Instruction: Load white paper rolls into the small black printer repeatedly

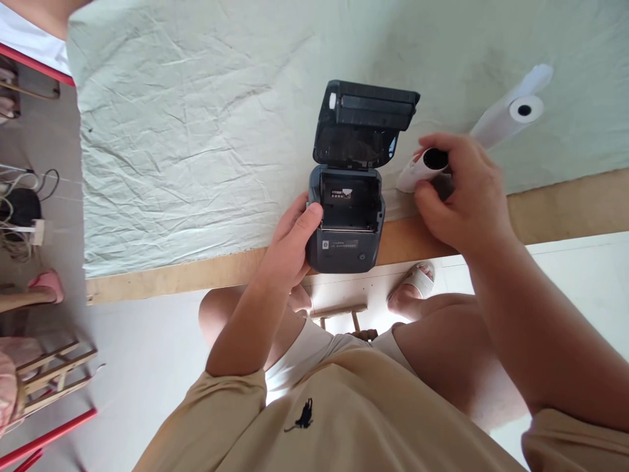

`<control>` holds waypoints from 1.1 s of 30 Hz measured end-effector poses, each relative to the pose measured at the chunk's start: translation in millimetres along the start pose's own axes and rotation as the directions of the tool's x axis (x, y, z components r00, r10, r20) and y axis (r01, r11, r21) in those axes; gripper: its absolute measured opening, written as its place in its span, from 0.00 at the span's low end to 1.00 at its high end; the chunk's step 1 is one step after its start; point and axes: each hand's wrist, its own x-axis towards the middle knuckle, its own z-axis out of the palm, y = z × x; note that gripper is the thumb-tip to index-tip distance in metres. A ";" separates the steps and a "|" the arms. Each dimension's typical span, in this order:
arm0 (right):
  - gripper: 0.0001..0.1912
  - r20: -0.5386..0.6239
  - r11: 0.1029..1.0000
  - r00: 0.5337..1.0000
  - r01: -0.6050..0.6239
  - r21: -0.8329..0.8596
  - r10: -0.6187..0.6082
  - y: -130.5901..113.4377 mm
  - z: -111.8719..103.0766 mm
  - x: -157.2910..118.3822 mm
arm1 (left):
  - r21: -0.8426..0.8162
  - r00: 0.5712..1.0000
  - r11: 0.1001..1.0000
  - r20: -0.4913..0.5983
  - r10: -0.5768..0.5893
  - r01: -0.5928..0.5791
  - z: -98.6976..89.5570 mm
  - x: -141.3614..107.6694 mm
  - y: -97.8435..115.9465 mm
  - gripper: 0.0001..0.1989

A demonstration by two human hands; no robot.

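Observation:
My left hand [295,237] grips the left side of a dark grey portable label printer [344,254], its thumb on the rim. The printer's lid [361,124] is tipped up and back, and no roll sits in the compartment. My right hand [464,190] has its thumb and fingers closed around a thin white paper roll [411,174] with a wide dark core, just right of the printer. Behind that hand a fuller white paper roll [501,121] lies on the cloth, a loose end of paper stretching out beyond it.
A wrinkled pale green cloth [196,131] covers the table, with its bare wooden edge [171,274] towards me. Another person's arm [46,13] shows at the upper left. Cables [14,203] and a wooden stool [56,377] are on the left.

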 end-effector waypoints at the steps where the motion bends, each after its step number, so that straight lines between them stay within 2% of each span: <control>1: 0.26 0.005 1.000 1.000 0.001 0.000 -0.001 -0.7 -0.6 -0.1 | -0.001 1.000 1.000 -0.003 -0.002 0.002 0.6 0.1 0.6 0.28; 3: 0.25 0.007 1.000 1.000 -0.011 -0.002 0.011 -2.3 -2.2 -0.2 | -0.002 1.000 1.000 0.002 -0.011 0.011 1.1 0.1 1.5 0.28; 6: 0.30 0.045 0.999 0.999 -0.028 0.033 0.026 -3.6 -4.5 -0.9 | -0.002 1.000 1.000 0.013 -0.015 0.015 0.8 0.0 1.9 0.29; 8: 0.32 0.058 0.998 0.997 0.043 0.037 -0.045 -2.7 -4.5 -1.3 | -0.002 1.000 1.000 0.013 -0.013 0.013 0.2 -0.1 1.6 0.30; 11: 0.30 0.032 0.990 0.990 0.138 0.012 -0.138 0.9 -1.4 -1.1 | -0.011 1.000 1.000 0.014 -0.025 0.026 -0.1 0.1 1.0 0.29; 15: 0.29 -0.015 0.996 0.996 0.085 0.007 -0.085 3.8 -0.1 1.8 | -0.030 1.000 0.999 0.010 -0.020 0.021 0.6 1.2 0.3 0.29; 17: 0.31 -0.067 0.995 0.995 0.081 0.058 -0.077 -1.3 -3.8 3.7 | -0.033 1.000 0.999 0.012 -0.007 0.007 0.7 1.8 -0.1 0.29; 19: 0.31 -0.169 0.979 0.978 0.144 0.143 -0.119 -14.0 -8.2 4.9 | -0.025 1.000 1.000 0.026 0.008 -0.007 0.5 2.2 -0.4 0.29; 22: 0.19 -0.283 0.935 0.933 0.286 0.211 -0.222 -43.6 -9.0 4.6 | -0.022 0.997 0.999 0.064 0.032 -0.031 0.6 2.2 -0.1 0.30; 24: 0.10 -0.257 0.930 0.924 0.331 0.160 -0.284 -61.8 -3.9 3.8 | -0.030 0.997 0.999 0.075 0.034 -0.032 1.0 2.0 0.7 0.29; 26: 0.11 -0.197 0.943 0.933 0.321 0.083 -0.300 -72.3 3.6 3.8 | -0.026 0.996 0.999 0.081 0.026 -0.024 1.1 1.5 1.4 0.30; 30: 0.14 -0.109 0.959 0.956 0.279 0.044 -0.273 -70.7 14.8 7.2 | 0.011 0.995 1.000 0.098 -0.004 0.003 0.9 0.9 2.5 0.35; 33: 0.11 -0.156 0.934 0.928 0.350 0.065 -0.337 -65.2 16.3 9.8 | 0.001 0.994 1.000 0.110 -0.007 0.007 1.1 0.8 2.6 0.33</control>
